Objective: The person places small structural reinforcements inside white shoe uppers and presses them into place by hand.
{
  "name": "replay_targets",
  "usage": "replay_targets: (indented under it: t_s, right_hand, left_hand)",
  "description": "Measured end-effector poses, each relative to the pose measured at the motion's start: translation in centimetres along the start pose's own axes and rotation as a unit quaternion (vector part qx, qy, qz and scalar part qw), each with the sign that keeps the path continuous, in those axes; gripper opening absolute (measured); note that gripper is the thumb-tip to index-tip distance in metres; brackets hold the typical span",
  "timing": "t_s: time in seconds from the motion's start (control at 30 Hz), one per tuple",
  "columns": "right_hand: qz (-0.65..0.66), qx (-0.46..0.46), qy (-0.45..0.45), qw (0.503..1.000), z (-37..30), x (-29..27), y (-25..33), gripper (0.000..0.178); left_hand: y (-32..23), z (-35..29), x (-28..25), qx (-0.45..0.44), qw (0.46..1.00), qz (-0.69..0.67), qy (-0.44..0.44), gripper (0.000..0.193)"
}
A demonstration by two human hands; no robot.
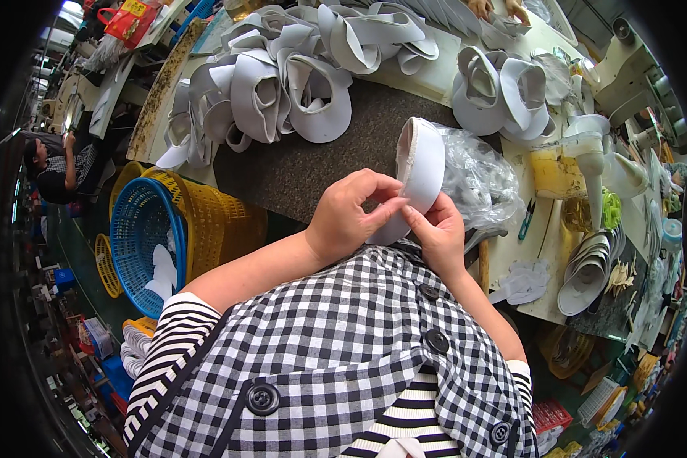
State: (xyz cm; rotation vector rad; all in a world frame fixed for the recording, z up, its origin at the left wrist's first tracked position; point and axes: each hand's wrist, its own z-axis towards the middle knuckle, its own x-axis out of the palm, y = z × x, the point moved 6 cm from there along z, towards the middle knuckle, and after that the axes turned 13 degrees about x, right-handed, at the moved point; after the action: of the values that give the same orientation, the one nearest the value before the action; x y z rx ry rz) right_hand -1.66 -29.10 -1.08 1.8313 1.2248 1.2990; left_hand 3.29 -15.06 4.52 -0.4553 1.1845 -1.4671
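Observation:
A white sun visor [426, 164] stands on edge above my lap, its band curved and a rough seam along its inner rim. My right hand [441, 233] grips its lower part, thumb in front and fingers behind. Thumb and forefinger of my left hand [357, 214] pinch together at the visor's near edge; whether a thread or scrap is between them is too small to tell. Just behind the visor lies a crumpled see-through plastic bag [477, 179]. Beyond, on the dark tabletop [382, 111], a heap of similar white visors [317, 95] is piled, with a smaller group [500, 91] farther right.
Left of me stand a blue basket [120, 237] with white pieces inside and yellow baskets [217, 237]. On the right are thread snips [526, 219], a yellowish container [555, 172] and nested visors [584, 275]. Another person's hands [500, 11] work at the far edge; a seated person [57, 168] is far left.

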Motion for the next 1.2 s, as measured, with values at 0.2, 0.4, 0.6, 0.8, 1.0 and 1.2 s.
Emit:
replay_targets:
  t_s: [0.2,0.4,0.6,0.8,1.0,1.2]
  right_hand:
    - [-0.015,-0.002,-0.013,1.000,-0.1,-0.1,0.1,0.024]
    - [-0.033,-0.018,-0.017,0.999,-0.4,0.0,0.3,0.022]
    - [-0.039,-0.002,-0.031,0.999,-0.3,0.2,0.1,0.023]
    - [0.182,0.011,-0.001,0.983,0.2,-1.5,1.1,0.026]
    - [0.363,0.061,0.250,0.896,1.0,1.3,1.5,0.034]
    - [0.243,0.095,0.136,0.956,2.3,-0.4,-0.1,0.038]
  left_hand:
    - [-1.0,0.3,0.5,0.135,0.987,0.086,0.032,0.013]
    - [-1.1,0.5,0.6,0.141,0.983,0.105,0.042,0.011]
    - [-0.3,0.0,0.3,0.176,0.977,0.113,0.053,0.015]
    - [2.7,-3.8,-5.2,0.037,0.975,0.191,0.109,0.007]
    - [5.6,-4.2,-3.2,-0.359,0.846,-0.394,-0.006,0.050]
    - [3.0,-3.2,-0.6,-0.311,0.781,-0.541,0.004,0.052]
